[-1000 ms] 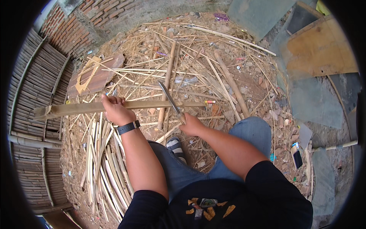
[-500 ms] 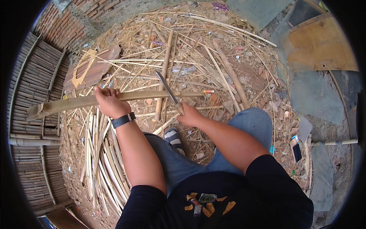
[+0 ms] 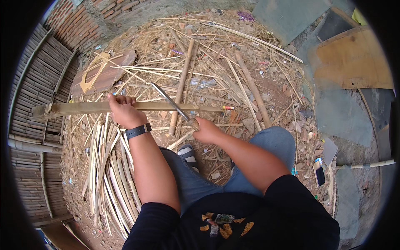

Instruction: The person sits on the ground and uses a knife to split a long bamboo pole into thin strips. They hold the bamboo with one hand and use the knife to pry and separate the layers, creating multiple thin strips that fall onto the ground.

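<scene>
My left hand [image 3: 126,112] is closed around a long split bamboo piece [image 3: 81,108], which lies nearly level across the view. Its wide, jointed end sticks out to the left, and the narrower end reaches right past the knife. In my right hand [image 3: 206,130] is the handle of a long-bladed knife [image 3: 170,100], the blade slanting up and to the left. The blade crosses over the bamboo to the right of my left hand; whether it bites into the bamboo I cannot tell.
Split bamboo strips [image 3: 114,179] are heaped beside my left arm. Two bamboo poles [image 3: 183,79] [image 3: 252,89] lie on the littered ground ahead. A phone [image 3: 319,174] rests at the right. A slatted bamboo wall [image 3: 31,96] stands left, with grey sheets [image 3: 343,112] on the right.
The knife's tip has swung left and down, toward my left hand. The bamboo's left end has risen, so the piece lies more level. My grip on both stays the same.
</scene>
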Tool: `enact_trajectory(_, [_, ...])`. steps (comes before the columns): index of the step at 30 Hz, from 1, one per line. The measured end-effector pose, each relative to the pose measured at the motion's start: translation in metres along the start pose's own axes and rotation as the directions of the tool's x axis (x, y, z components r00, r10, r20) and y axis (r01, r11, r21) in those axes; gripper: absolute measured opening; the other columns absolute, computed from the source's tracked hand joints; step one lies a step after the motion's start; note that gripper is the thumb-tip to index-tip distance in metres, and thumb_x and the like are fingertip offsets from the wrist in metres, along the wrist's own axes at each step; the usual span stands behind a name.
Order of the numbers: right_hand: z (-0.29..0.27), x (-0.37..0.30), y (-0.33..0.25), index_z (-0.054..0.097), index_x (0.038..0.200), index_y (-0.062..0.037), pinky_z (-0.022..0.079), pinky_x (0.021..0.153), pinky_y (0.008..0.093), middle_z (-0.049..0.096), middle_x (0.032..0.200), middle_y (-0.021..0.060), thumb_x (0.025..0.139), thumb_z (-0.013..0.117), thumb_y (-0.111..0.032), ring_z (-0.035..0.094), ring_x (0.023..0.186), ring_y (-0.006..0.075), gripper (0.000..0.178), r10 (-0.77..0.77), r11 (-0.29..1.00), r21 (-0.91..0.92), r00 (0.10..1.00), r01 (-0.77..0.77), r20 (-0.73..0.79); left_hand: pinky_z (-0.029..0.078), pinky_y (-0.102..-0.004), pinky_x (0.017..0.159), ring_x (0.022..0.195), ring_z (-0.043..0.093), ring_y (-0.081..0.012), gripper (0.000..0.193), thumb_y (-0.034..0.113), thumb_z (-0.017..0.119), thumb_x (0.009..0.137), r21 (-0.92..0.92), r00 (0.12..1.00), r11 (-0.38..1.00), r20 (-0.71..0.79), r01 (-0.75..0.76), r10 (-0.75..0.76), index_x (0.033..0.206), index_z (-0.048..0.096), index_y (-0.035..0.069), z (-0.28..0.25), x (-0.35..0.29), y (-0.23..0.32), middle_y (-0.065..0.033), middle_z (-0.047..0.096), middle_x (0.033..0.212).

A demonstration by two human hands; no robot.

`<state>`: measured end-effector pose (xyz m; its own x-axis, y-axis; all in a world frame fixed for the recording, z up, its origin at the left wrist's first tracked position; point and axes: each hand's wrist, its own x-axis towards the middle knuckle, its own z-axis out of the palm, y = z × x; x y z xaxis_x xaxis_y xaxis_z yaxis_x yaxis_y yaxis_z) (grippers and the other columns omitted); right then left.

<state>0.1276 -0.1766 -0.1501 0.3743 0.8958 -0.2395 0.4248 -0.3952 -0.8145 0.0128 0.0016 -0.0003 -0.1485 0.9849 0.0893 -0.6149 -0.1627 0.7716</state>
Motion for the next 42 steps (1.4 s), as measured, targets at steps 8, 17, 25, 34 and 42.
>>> enact_trajectory(8, [0.003,-0.002,-0.007,0.056,0.115,0.0009,0.051,0.08,0.0433,0.066,0.096,0.024,0.075,0.066,-0.018,0.065,0.091,0.0372,0.045,0.002,1.0,-0.015,1.0,-0.003,-0.028,0.027,-0.0269,0.05,0.052,0.028,-0.0101,0.036,0.034,0.05,0.101,-0.05,0.999,0.998,0.021,0.028,-0.027,0.073,0.039,0.014,0.001,-0.003,0.006,0.0029,0.031,0.06])
enact_trajectory(17, [0.002,-0.002,-0.005,0.057,0.109,-0.0004,0.051,0.075,0.0429,0.065,0.091,0.0232,0.074,0.067,-0.018,0.065,0.085,0.0357,0.04,0.01,1.0,-0.002,0.999,-0.01,-0.039,0.026,-0.0268,0.05,0.052,0.028,-0.0092,0.034,0.032,0.049,0.101,-0.066,0.999,0.996,-0.003,0.052,-0.052,0.073,0.039,0.015,-0.002,0.002,0.004,0.0038,0.03,0.06])
enact_trajectory(25, [0.003,0.006,0.008,0.057,0.111,-0.0004,0.051,0.074,0.0419,0.066,0.091,0.0218,0.074,0.067,-0.019,0.065,0.084,0.0353,0.042,0.103,0.992,0.069,0.995,-0.102,-0.003,0.025,-0.0259,0.049,0.051,0.027,-0.0089,0.035,0.033,0.05,0.1,-0.073,0.999,0.996,0.016,0.044,-0.043,0.073,0.038,0.016,-0.003,0.002,0.005,0.0044,0.029,0.06])
enact_trajectory(34, [-0.003,-0.004,-0.008,0.057,0.111,-0.0001,0.051,0.076,0.043,0.065,0.091,0.0224,0.074,0.068,-0.019,0.065,0.087,0.0363,0.043,0.024,0.998,0.05,0.999,-0.025,0.031,0.026,-0.0267,0.051,0.052,0.027,-0.0096,0.035,0.033,0.05,0.101,-0.046,0.999,0.998,0.011,0.036,-0.035,0.073,0.038,0.016,-0.001,-0.001,0.005,0.0039,0.029,0.061])
enact_trajectory(42, [0.005,-0.01,-0.015,0.058,0.108,0.0006,0.051,0.081,0.044,0.065,0.094,0.0253,0.074,0.069,-0.02,0.064,0.093,0.0392,0.041,-0.087,0.994,0.071,0.996,0.086,0.009,0.026,-0.0265,0.05,0.051,0.027,-0.0093,0.036,0.034,0.051,0.1,-0.043,0.999,0.998,0.004,0.037,-0.037,0.072,0.037,0.015,0.001,-0.003,0.005,0.0036,0.029,0.06])
